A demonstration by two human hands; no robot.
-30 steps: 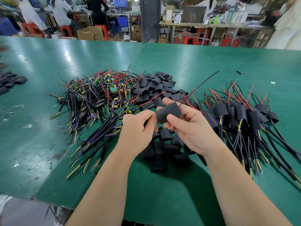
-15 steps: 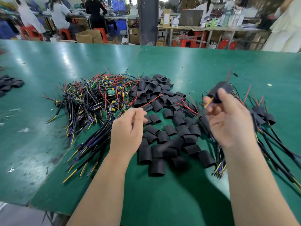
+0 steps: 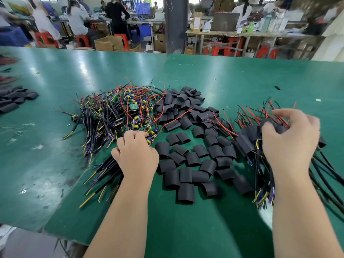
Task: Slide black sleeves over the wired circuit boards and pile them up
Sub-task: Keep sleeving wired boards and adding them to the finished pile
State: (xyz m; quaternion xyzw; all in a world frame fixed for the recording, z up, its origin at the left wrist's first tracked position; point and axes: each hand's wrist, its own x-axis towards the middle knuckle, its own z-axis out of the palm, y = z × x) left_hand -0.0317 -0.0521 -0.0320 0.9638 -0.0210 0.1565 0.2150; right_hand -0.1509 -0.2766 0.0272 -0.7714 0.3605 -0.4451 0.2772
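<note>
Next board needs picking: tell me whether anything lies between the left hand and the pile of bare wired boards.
Nothing visible does. The left hand touches the near edge of the pile of green circuit boards with red, black and yellow wires; loose black sleeves lie to its right.

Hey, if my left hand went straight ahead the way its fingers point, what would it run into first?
Probably the heap of unsleeved wired circuit boards. The curled fingertips of the left hand sit at its near edge and may be touching it; depth is unclear.
</note>
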